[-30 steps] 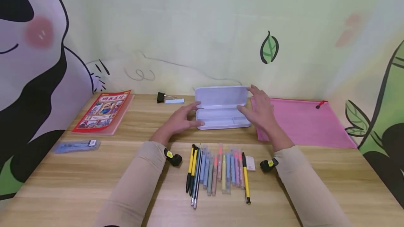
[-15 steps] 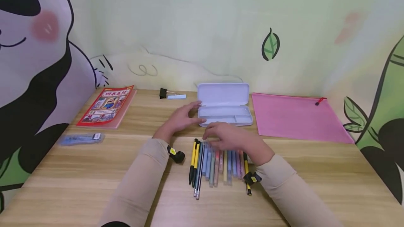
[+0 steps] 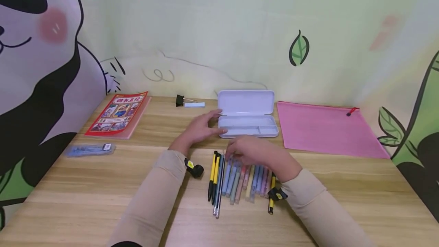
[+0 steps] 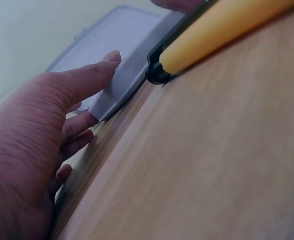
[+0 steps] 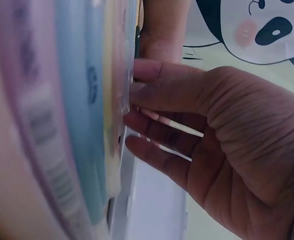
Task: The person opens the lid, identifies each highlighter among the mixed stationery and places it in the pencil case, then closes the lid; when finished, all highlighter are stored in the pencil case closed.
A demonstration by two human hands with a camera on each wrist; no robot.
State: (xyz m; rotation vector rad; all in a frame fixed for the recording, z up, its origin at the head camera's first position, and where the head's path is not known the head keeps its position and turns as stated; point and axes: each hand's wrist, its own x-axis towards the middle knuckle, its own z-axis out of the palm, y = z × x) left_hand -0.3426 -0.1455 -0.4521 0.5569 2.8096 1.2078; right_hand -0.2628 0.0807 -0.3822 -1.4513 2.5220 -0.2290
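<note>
A white pencil case (image 3: 247,121) lies with its lid raised at the back of the table. My left hand (image 3: 199,128) holds its left end, thumb on the front rim and fingers at the side; the left wrist view shows the thumb (image 4: 94,75) on that edge. Before the case is a row of pastel marker pens (image 3: 245,186). My right hand (image 3: 255,151) is over their far ends, and in the right wrist view its thumb and forefinger pinch at a clear-capped marker (image 5: 125,92). Two yellow-and-black pens (image 3: 213,178) and two pencils (image 3: 219,197) lie left of the markers.
Another yellow-and-black pen (image 3: 272,201) lies at the row's right end. A pink zip pouch (image 3: 332,129) lies to the right. At the left are a red comic-style book (image 3: 118,113) and a clear blue packet (image 3: 90,149). A black binder clip (image 3: 180,100) and light-blue strip (image 3: 194,105) lie behind.
My right hand has left the pencil case's right side and come down to the markers' far ends. Several markers now lie more slanted. The left hand has stayed at the case.
</note>
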